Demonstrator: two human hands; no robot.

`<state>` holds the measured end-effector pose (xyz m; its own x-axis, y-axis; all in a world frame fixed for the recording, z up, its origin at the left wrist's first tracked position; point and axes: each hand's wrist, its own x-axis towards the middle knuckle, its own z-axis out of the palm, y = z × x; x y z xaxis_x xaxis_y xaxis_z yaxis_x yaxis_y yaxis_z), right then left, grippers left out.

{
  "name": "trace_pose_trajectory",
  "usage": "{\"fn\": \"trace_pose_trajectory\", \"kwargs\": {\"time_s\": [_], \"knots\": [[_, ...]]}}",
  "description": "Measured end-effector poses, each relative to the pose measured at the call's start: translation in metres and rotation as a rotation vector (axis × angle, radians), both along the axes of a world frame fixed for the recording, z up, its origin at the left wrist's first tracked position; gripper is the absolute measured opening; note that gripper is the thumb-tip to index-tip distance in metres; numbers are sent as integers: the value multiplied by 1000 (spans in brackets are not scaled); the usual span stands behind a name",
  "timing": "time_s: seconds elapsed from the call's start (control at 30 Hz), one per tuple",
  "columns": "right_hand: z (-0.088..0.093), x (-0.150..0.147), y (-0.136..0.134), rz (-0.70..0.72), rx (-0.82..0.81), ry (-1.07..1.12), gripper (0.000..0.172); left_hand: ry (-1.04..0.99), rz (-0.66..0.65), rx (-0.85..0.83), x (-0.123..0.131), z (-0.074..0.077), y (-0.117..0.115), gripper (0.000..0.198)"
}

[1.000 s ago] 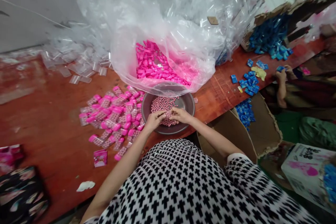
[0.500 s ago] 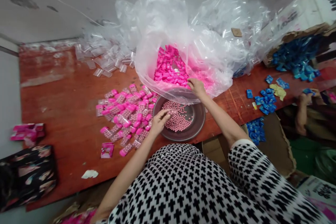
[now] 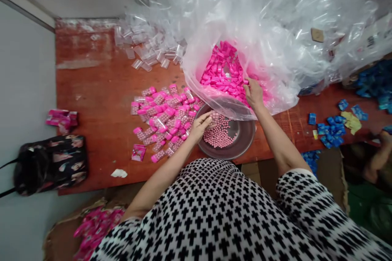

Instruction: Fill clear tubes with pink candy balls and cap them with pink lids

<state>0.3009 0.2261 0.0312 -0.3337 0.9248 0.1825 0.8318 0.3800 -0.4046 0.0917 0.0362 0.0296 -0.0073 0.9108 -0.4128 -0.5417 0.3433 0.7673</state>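
My left hand (image 3: 199,127) is closed round a small clear plastic tube (image 3: 215,117) with pink beads in it, above the left side of a grey bowl (image 3: 246,140). Loose pink beads (image 3: 219,135) lie in the bowl. My right hand (image 3: 255,94) reaches into the mouth of a large clear plastic bag (image 3: 196,69). Its fingertips pinch a bright pink cap (image 3: 246,82) at the right edge of the pink caps (image 3: 222,71) there. Left of the bowl is a heap of bead-filled tubes with pink caps (image 3: 167,116).
Empty clear tubes (image 3: 153,49) lie at the back. A flowered black bag (image 3: 61,163) and pink packets (image 3: 62,119) are at left. Blue packets (image 3: 332,130) and a yellow scrap (image 3: 351,122) lie at right, near another person's arm (image 3: 378,157). Below left stands a carton of pink packets (image 3: 96,228).
The view has swung left, so everything sits further right. My right hand has gone slightly deeper among the caps. My left hand still holds the tube, now nearer the bowl's left rim.
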Motion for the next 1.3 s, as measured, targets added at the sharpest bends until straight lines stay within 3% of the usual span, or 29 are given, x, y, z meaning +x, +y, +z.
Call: {"fn": "trace_pose_trajectory", "kwargs": {"time_s": [0.13, 0.27, 0.43, 0.77, 0.93, 1.13, 1.2, 1.3], "knots": [[38, -5, -55, 200, -94, 195, 37, 72, -38, 27, 3, -1, 0, 53], [62, -21, -106, 395, -241, 242, 37, 358, -96, 158, 2, 3, -6, 42], [63, -35, -142, 463, -292, 209, 29, 585, -115, 307, -2, 18, -21, 29], [69, -35, -182, 504, -214, 11, 22, 648, -105, 404, -4, 27, -48, 24], [77, -41, -185, 447, -326, 106, 24, 560, -133, 368, -7, 29, -47, 26], [85, -39, -189, 155, -826, 891, 44, 38, 47, 31, -5, 36, -44, 53], [82, -37, -193, 92, -940, 1079, 45, 10, 62, 0, -6, 37, -43, 54], [74, -40, -194, -14, -946, 1192, 33, 129, 44, 42, -12, 39, -41, 50]]}}
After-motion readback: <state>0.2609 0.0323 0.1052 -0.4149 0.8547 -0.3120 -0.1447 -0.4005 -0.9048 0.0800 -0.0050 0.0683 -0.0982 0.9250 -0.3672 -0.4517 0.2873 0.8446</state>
